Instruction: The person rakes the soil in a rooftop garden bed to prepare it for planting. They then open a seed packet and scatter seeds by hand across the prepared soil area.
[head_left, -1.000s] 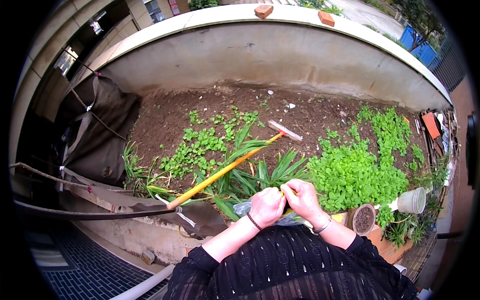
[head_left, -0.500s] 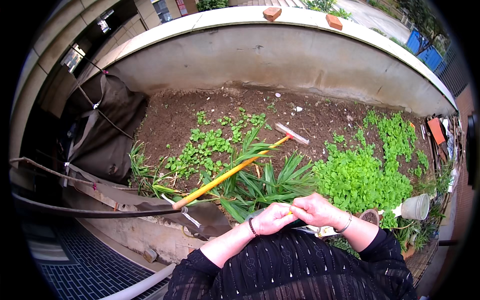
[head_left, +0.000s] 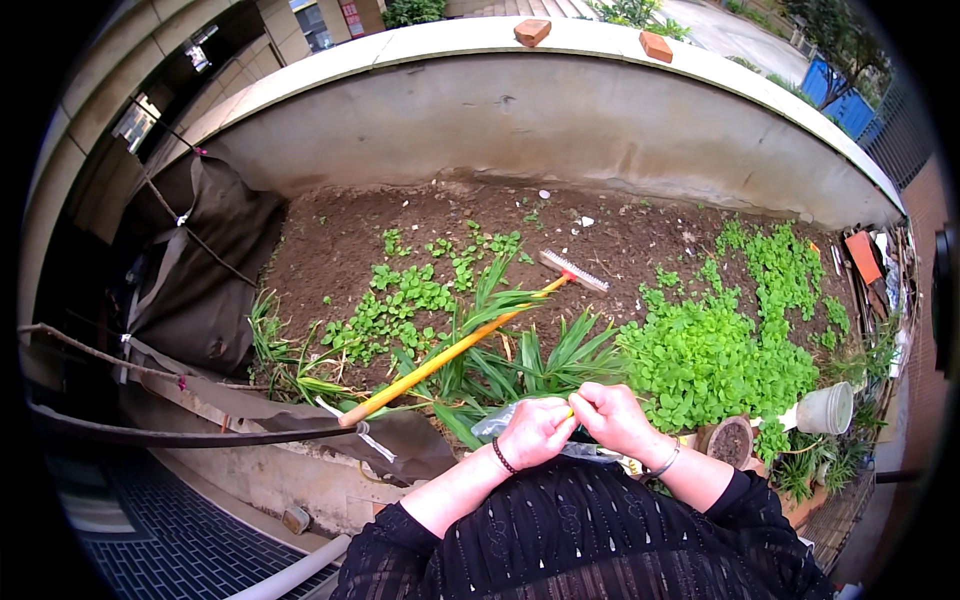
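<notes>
Just in front of the black top (head_left: pixel 560 530), the left hand (head_left: pixel 535 434) and the right hand (head_left: pixel 615 418) come together, fingers curled narrow. Pinched between them is a small yellow thing (head_left: pixel 571 412) — mostly covered by the fingers, so its shape cannot be told. A crumpled clear plastic bag (head_left: pixel 490 425) shows beneath and beside the hands, which hide part of it. Near the right forearm stands a round pot (head_left: pixel 728 442) of soil, and past it a pale bucket (head_left: pixel 826 409) leans over.

Beyond the hands, long strappy leaves (head_left: pixel 545 362) spread out, with dense bright-green plants (head_left: pixel 710 355) to their right. A yellow-handled rake (head_left: pixel 440 358) lies slantwise across the left of the bed, in the way there — some leaves cross its handle, and its teeth point up. Farther on are small leafy plants (head_left: pixel 405 295) in brown soil (head_left: pixel 350 215), with dark cloth (head_left: pixel 215 270) hanging at the left. Behind everything curves a grey wall (head_left: pixel 480 120), two bricks (head_left: pixel 532 33) on its ledge.
</notes>
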